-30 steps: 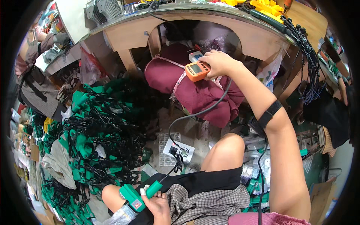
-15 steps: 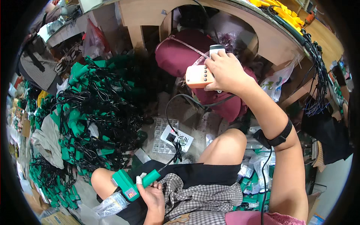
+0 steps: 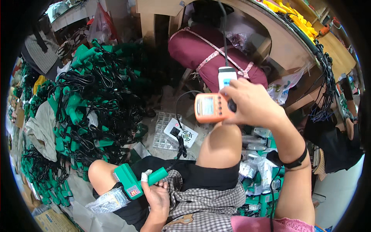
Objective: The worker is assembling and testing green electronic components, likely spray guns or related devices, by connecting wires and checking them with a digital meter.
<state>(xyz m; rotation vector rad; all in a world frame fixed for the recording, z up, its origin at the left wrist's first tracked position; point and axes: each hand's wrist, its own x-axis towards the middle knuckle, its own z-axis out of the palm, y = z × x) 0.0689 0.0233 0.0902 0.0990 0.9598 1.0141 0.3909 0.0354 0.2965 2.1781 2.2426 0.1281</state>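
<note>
My left hand (image 3: 157, 195) rests palm up in my lap, its fingers closed around the handle of a green corded heating brush (image 3: 135, 185). The brush has a row of pale teeth and a lit red display on its head. A white wrapping covers the tip of my left thumb. Raised out in front, my right hand (image 3: 251, 100) grips an orange handheld meter (image 3: 213, 108) with a pale screen and dark buttons. Against those fingers is a white block (image 3: 227, 77) with a black end, hanging from a cable; whether I hold it too, I cannot tell.
A large heap of green corded tools (image 3: 73, 104) lies at left. A white power box (image 3: 181, 132) with a red light sits on the floor ahead. Beyond is a maroon bundle (image 3: 197, 54) under the table (image 3: 293, 50). Bagged green items (image 3: 255, 189) lie at right.
My right hand has come lower and nearer with the orange meter, whose screen now faces up to me. The white block hangs lower in view. My left hand keeps the brush nearly still.
</note>
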